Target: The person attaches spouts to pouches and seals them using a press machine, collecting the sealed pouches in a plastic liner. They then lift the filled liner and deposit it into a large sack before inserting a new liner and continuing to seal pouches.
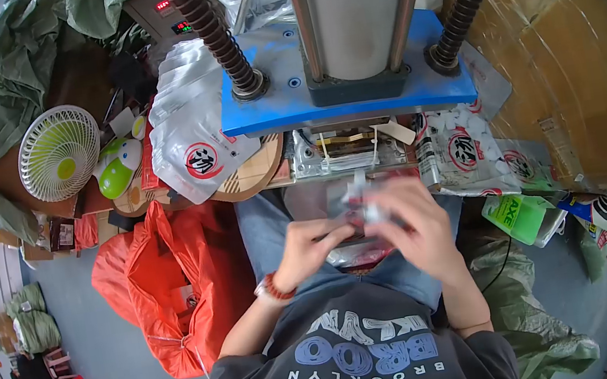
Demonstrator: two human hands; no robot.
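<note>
My left hand [309,250], with a red beaded bracelet at the wrist, is closed in a pinch over my lap. Close by on the right, my right hand [415,224] is smeared by motion, its fingers reaching toward the left fingertips. Between them is a small whitish and red piece [357,209], too blurred to name; the left fingers appear to grip it. Clear plastic [360,253] lies on my lap below the hands. Just beyond them stands a press with a blue plate [346,108], above a metal fixture [349,153] at the table edge.
Silver printed pouches [190,140] are fanned out on the left, near a small green and white fan [61,153]. An orange-red bag [184,286] stands at my left. To the right are a printed plastic sheet [463,154], a green AXE container [515,216] and a large carton [567,64].
</note>
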